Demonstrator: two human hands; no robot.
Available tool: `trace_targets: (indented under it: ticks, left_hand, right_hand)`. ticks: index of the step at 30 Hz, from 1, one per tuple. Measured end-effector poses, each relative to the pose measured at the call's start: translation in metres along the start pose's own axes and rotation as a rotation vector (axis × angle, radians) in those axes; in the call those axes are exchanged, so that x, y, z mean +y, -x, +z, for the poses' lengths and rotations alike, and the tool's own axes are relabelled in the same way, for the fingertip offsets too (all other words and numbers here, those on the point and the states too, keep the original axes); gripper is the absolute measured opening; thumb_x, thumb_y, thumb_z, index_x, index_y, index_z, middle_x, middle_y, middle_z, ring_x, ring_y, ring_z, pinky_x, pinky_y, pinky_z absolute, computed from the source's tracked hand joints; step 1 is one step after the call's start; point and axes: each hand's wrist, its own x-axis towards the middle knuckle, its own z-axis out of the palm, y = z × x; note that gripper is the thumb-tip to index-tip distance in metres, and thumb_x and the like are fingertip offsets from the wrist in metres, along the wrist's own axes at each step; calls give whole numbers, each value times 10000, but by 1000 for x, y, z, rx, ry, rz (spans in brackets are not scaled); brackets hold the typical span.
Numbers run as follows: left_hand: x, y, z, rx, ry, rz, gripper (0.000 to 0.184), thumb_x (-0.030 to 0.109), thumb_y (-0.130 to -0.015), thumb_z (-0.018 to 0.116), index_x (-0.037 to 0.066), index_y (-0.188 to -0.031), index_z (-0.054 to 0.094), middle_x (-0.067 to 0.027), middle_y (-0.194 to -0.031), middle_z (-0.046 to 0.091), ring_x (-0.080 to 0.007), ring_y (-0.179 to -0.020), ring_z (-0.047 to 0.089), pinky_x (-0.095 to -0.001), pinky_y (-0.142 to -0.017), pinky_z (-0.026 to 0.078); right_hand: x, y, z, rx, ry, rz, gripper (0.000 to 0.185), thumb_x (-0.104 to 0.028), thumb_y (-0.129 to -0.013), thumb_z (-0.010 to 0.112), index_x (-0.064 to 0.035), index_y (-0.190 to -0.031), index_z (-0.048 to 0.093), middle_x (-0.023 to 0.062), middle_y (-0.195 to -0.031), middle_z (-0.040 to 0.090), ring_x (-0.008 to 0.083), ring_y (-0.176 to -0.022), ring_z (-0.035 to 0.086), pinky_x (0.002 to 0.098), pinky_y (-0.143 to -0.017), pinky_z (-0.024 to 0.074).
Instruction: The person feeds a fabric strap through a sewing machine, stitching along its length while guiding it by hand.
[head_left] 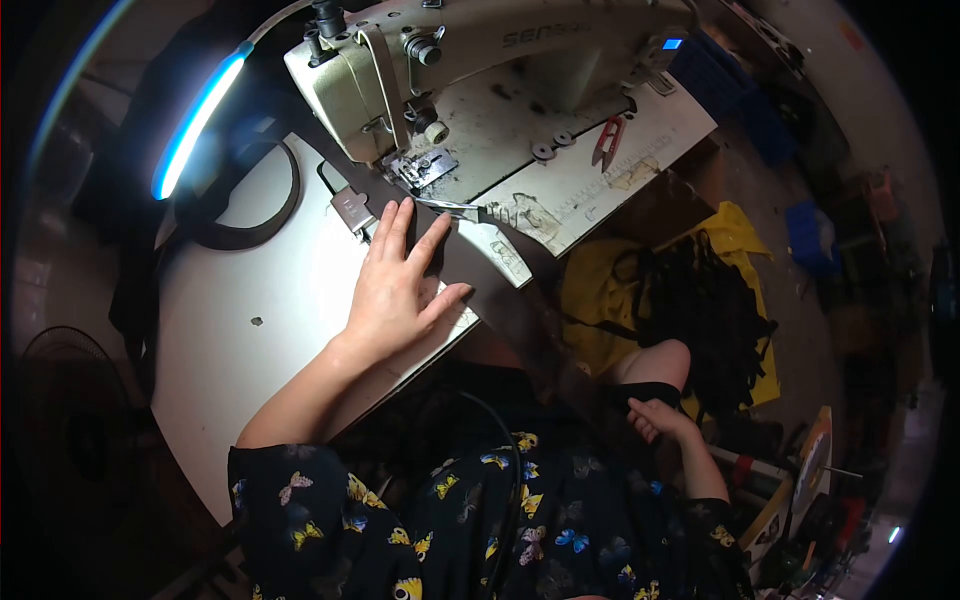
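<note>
My left hand (392, 285) lies flat with its fingers spread on a dark fabric strip (465, 262) at the sewing machine's bed. The strip runs from under the presser foot (408, 172) over the table edge toward my lap. Metal tweezers or a similar thin tool (447, 205) lie just beyond my fingertips. A metal guide (352, 210) sits left of my fingers. My right hand (654, 418) is low at the right by my knee, its fingers curled on the edge of dark cloth (645, 394).
The sewing machine (470, 45) stands at the top, with red snips (608, 142) and bobbins (553, 146) on its bed. A lit lamp (205, 122) and a dark band loop (285, 215) are left. Black straps (700, 310) lie on yellow cloth (742, 235) at right.
</note>
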Motion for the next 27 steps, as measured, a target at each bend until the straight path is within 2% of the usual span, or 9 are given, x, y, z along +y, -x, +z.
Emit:
trace_targets:
  ticks: [10,12,19,22,25,27]
  left_hand:
    - [-2,0,1,-2,-20,16,727,458,-836,704,143,-1445,464,-317,-1498,308,-491,-1403,282,-517,-1116,321]
    - [-2,1,2,8,-11,14,726,459,-836,703,143,-1445,464,-317,-1497,310,-491,-1404,281,-518,-1116,321]
    - [-2,2,1,14,1,13,685,456,-839,701,159,-1422,496,-317,-1483,331,-492,-1406,277,-526,-1104,336]
    - [-3,3,2,23,3,15,668,456,-839,700,156,-1406,513,-317,-1480,335,-491,-1404,280,-530,-1099,342]
    - [-3,3,2,26,1,14,658,459,-840,699,151,-1395,523,-316,-1479,336,-489,-1402,284,-532,-1095,347]
    - [-4,4,3,29,-1,13,654,460,-841,698,149,-1390,527,-315,-1479,337,-488,-1401,286,-533,-1093,349]
  right_hand:
    - [6,-11,1,79,90,-27,619,-614,-926,551,-6,-955,664,10,-638,569,134,-546,607,270,-496,526]
    - [6,-11,2,98,164,-31,672,-636,-931,519,15,-983,675,53,-695,624,145,-596,626,267,-523,525]
    - [9,-14,2,71,131,-57,641,-622,-928,540,2,-981,676,64,-692,644,145,-575,619,277,-502,529]
    - [8,-13,5,96,171,-56,622,-614,-927,551,-7,-964,679,57,-690,639,136,-572,608,270,-498,517]
    - [8,-13,7,131,174,-41,643,-637,-917,549,-15,-985,698,7,-672,567,107,-554,530,258,-497,470]
    - [9,-15,6,137,176,-39,636,-633,-919,550,-17,-980,695,-1,-666,556,101,-547,521,257,-492,467]
